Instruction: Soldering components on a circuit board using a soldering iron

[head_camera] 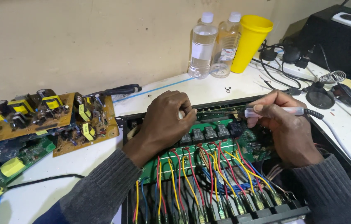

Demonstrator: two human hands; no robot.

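Soldering iron (275, 111) is gripped in the right hand (285, 128) like a pen — the fingers are pressed together around its pale barrel, with the thumb laid along the top. Its long axis is held nearly level, running from the black ribbed cord end on the right toward the tip on the left, and the tip is pointed at the far edge of the green circuit board (208, 143) inside the open black chassis (337, 153). The exact spot touched by the tip cannot be made out, as it is lost against the dark rear strip of the chassis. The left hand (167, 120) is rested on the board just left of that spot, its fingers curled and closed, and something small and pale is seen at the fingertips; what it is cannot be told. Thus the work point lies between the two hands, nearer the left hand's fingertips, and is approached by the iron from the right. The board is seen to be green, with a row of black block-shaped relays (204, 135) across its middle and many red, yellow and blue wires (200, 174) fanned down to a line of terminals at the near edge. Spare circuit boards (38, 120) are stacked at the left of the white table (59, 166) — well apart from the hands — and two clear bottles (212, 45) and a yellow cup (252, 41) are stood against the wall behind.
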